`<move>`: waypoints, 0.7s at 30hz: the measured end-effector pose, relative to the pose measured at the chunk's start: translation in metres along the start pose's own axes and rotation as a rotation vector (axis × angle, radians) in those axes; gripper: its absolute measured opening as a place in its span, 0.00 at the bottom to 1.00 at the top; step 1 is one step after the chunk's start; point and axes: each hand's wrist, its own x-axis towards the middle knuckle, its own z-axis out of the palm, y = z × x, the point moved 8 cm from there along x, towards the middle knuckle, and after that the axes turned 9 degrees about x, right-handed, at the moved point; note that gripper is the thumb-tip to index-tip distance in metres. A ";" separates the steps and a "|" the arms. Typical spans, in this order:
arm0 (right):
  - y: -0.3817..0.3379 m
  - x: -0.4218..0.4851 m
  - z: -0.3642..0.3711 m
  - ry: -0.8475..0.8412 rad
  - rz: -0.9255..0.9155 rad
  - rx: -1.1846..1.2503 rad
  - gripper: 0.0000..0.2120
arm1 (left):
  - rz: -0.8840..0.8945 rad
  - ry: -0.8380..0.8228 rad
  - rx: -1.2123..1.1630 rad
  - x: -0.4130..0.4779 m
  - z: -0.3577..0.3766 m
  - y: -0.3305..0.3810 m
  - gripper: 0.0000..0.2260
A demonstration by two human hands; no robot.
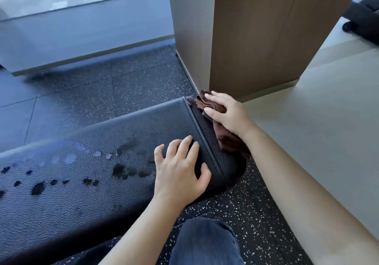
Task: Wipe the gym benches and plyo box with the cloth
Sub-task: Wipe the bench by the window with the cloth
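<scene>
Here one black pebbled-leather bench (pixel 102 193) carries one crumpled brown cloth (pixel 225 139) at its end, pressed under the flat, nearly straight fingers (pixel 214 98) of the right hand (pixel 227 114), while the left hand (pixel 180 170) rests spread and empty beside the stitched seam (pixel 205 141). Much of the cloth hides under that hand; the bench runs off frame leftward. Speckled black rubber floor (pixel 98 92) and a wood-panelled column (pixel 256 39) surround it.

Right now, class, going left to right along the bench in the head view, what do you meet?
Wet spots, left hand, stitched seam, brown cloth under the right hand, pale beige surface.
</scene>
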 end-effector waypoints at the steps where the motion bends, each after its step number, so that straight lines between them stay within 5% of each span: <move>1: 0.001 -0.003 -0.001 -0.003 0.004 0.012 0.20 | -0.002 -0.007 0.002 0.000 0.000 0.000 0.20; 7: 0.004 -0.090 -0.009 -0.014 -0.099 0.109 0.19 | -0.005 -0.005 0.019 0.000 0.001 0.001 0.21; 16: 0.046 0.035 0.003 -0.050 0.132 0.460 0.17 | 0.003 0.056 0.040 -0.001 0.001 0.002 0.21; 21: 0.062 -0.059 -0.013 0.003 0.171 0.621 0.17 | 0.011 0.053 0.066 -0.001 0.001 0.004 0.21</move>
